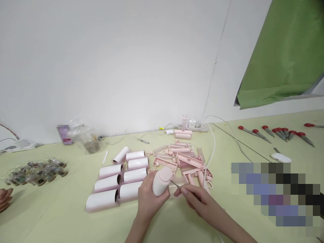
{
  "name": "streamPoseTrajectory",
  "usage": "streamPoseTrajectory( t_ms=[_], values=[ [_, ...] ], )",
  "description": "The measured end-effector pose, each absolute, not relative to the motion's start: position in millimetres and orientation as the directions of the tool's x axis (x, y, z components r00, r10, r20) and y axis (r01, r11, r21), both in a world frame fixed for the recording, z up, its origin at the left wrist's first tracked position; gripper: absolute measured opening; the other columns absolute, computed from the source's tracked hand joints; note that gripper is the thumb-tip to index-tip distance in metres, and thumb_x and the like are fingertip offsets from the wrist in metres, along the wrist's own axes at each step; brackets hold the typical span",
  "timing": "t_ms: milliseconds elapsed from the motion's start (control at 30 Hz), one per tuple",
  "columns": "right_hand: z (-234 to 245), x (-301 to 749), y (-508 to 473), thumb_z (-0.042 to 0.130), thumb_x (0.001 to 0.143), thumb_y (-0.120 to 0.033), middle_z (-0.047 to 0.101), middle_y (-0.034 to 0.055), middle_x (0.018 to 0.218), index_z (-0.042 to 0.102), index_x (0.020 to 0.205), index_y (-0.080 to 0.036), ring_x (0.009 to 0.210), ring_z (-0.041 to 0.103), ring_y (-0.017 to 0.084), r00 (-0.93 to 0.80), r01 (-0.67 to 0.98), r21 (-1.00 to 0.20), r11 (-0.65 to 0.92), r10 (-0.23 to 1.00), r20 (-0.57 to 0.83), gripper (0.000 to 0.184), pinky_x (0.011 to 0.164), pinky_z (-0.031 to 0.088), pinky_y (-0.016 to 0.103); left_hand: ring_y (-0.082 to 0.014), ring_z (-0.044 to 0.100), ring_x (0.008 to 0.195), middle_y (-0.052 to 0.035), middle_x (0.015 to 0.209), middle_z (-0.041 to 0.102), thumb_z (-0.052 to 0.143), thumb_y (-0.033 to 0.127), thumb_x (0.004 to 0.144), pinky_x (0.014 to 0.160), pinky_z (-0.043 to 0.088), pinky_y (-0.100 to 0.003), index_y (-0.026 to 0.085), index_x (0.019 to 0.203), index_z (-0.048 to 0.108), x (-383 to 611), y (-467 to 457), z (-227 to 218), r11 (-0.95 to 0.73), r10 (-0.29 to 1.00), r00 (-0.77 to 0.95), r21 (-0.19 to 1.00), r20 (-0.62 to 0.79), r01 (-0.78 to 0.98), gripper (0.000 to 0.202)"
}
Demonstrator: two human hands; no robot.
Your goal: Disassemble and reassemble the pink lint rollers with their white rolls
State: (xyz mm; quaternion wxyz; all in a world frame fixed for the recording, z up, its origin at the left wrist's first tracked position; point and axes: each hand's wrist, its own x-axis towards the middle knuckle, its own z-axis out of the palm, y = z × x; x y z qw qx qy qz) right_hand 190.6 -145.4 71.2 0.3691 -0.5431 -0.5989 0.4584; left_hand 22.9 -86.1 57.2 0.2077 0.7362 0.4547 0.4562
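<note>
My left hand (152, 199) is wrapped round a lint roller (159, 187), a white roll with a pink end piece tilted up towards the right. Between the thumb and fingers of my right hand (196, 199) is a thin metal pointed tool (175, 184); its exact kind is unclear. The tool's tip is close to the pink end, and whether it touches cannot be told. To the left lie several white rolls (107, 182) with dark hollow ends, in pinkish holders. Beyond my hands is a pile of pink plastic roller parts (189, 160), some with loop ends.
Several glass-like domed items (37, 172) stand at left, near another person's hand (4, 199). A clear plastic bag (88, 140) rests by the wall. A power strip (197, 129) with chargers and cables is at the back. Several red-topped pointed tools (283, 133) lie right.
</note>
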Motion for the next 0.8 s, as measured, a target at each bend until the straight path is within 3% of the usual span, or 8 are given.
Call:
streamPoseTrajectory(
  t_ms=[133,367,467,533,600,633,700,800],
  values=[
    [72.8,190.3,-147.5,0.034,0.083,-0.054,0.023,-0.0085,0.047,0.059,0.088,-0.019,0.038,0.019,0.007,-0.203,0.169,-0.98,-0.103,0.97,-0.137,0.044,0.036,0.017,0.019,-0.0188,0.058,0.076,-0.0015,0.084,0.063,0.057,0.017,0.061,0.067,0.045,-0.026,0.022,0.091,0.056,21.4,-85.6,55.5,-0.52,0.842,0.165,0.691,0.514,0.502,0.031],
    [74.5,187.5,-149.8,0.035,0.084,-0.053,0.023,-0.0073,0.05,0.058,0.092,-0.018,0.044,0.025,0.009,-0.161,0.252,-0.968,-0.014,0.985,-0.056,0.042,0.04,0.021,0.02,-0.0219,0.056,0.08,-0.0032,0.085,0.062,0.058,0.016,0.059,0.069,0.045,-0.029,0.024,0.092,0.058,22.0,-87.8,59.3,-0.535,0.839,0.204,0.701,0.504,0.471,0.034],
    [75.9,187.2,-150.3,0.034,0.085,-0.05,0.026,-0.0082,0.05,0.04,0.121,-0.022,0.044,0.029,0.01,-0.128,0.279,-0.96,-0.005,0.991,-0.042,0.046,0.042,0.026,0.02,-0.022,0.055,0.087,-0.0049,0.094,0.06,0.055,0.015,0.061,0.074,0.045,-0.029,0.024,0.095,0.057,22.6,-90.3,64.0,-0.565,0.825,0.266,0.718,0.499,0.407,0.035],
    [77.8,186.8,-150.0,0.034,0.086,-0.046,0.038,-0.0067,0.051,0.022,0.133,-0.025,0.047,0.04,0.013,-0.095,0.349,-0.935,0.059,0.995,0.027,0.052,0.049,0.037,0.023,-0.0223,0.054,0.088,-0.0059,0.094,0.059,0.055,0.015,0.062,0.077,0.044,-0.03,0.023,0.095,0.057,22.8,-91.2,66.0,-0.571,0.82,0.276,0.743,0.501,0.35,0.034],
    [78.6,184.3,-147.9,0.035,0.087,-0.043,0.057,0.0013,0.068,0.024,0.134,-0.028,0.069,0.055,0.018,-0.113,0.42,-0.891,0.173,0.984,0.138,0.05,0.069,0.045,0.031,-0.0226,0.055,0.086,-0.0061,0.089,0.059,0.055,0.018,0.065,0.078,0.044,-0.032,0.021,0.094,0.057,23.4,-91.9,66.0,-0.554,0.829,0.273,0.781,0.488,0.289,0.029],
    [78.0,181.9,-146.0,0.035,0.087,-0.042,0.062,0.0054,0.085,0.03,0.132,-0.029,0.087,0.056,0.021,-0.135,0.433,-0.872,0.227,0.973,0.187,0.047,0.08,0.043,0.035,-0.0226,0.056,0.085,-0.0061,0.088,0.06,0.056,0.02,0.066,0.077,0.044,-0.032,0.021,0.093,0.057,24.3,-92.3,65.4,-0.534,0.841,0.265,0.803,0.471,0.264,0.028],
    [74.8,174.8,-140.0,0.033,0.088,-0.039,0.055,0.0058,0.116,0.037,0.129,-0.029,0.116,0.041,0.022,-0.149,0.414,-0.86,0.298,0.954,0.259,0.042,0.095,0.033,0.038,-0.0226,0.057,0.081,-0.006,0.085,0.061,0.058,0.026,0.067,0.073,0.044,-0.031,0.02,0.093,0.055,27.6,-93.6,63.3,-0.453,0.887,0.216,0.859,0.408,0.238,0.026],
    [68.0,162.0,-126.0,0.032,0.089,-0.035,0.042,0.0024,0.131,0.033,0.131,-0.028,0.124,0.03,0.019,-0.066,0.357,-0.869,0.342,0.937,0.342,0.042,0.101,0.028,0.037,-0.0228,0.059,0.078,-0.0065,0.084,0.062,0.06,0.033,0.067,0.069,0.045,-0.031,0.02,0.092,0.051,36.3,-93.9,62.2,-0.303,0.953,0.054,0.923,0.299,0.237,0.03]
  ],
)
